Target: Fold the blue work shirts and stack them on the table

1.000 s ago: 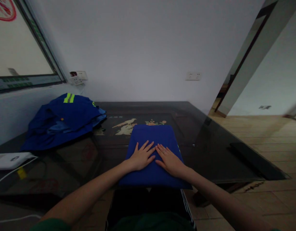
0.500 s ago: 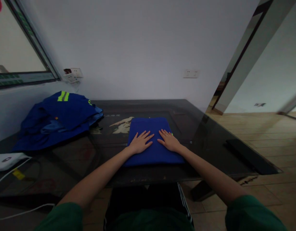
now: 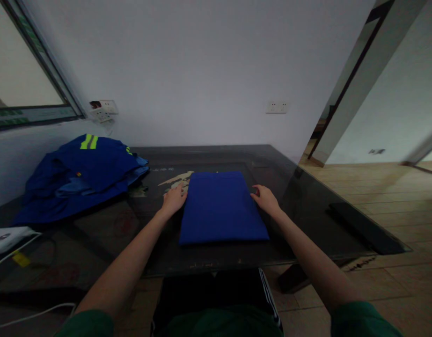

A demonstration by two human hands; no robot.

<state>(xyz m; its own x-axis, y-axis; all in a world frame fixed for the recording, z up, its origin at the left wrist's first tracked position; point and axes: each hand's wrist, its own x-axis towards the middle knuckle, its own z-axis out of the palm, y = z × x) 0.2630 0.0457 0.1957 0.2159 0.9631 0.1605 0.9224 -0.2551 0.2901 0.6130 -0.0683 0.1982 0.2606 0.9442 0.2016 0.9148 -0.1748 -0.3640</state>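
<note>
1. The folded blue cloth lies flat on the dark, glossy desk, close to its front edge and in front of the person. It forms a neat block, narrower at the far end in this view, with a seam running across near the top.
2. The left hand is at the cloth's left side, near the far corner, palm turned inward. Its fingers are slightly bent and reach the edge; in this dim light I cannot tell whether they pinch the fabric or only rest against it.
3. The right hand is at the opposite side, by the upper part of the right edge. Its fingers curl loosely toward the cloth, with the thumb apart from the forefinger, open and gripping nothing.
4. A rumpled heap of blue clothing sits on the left of the desk, with a yellow and grey reflective stripe on top.
5. Nearer the person on that side are a white device, a white cable and a yellow tag.
6. A long black object lies along the right edge of the desk.
</note>
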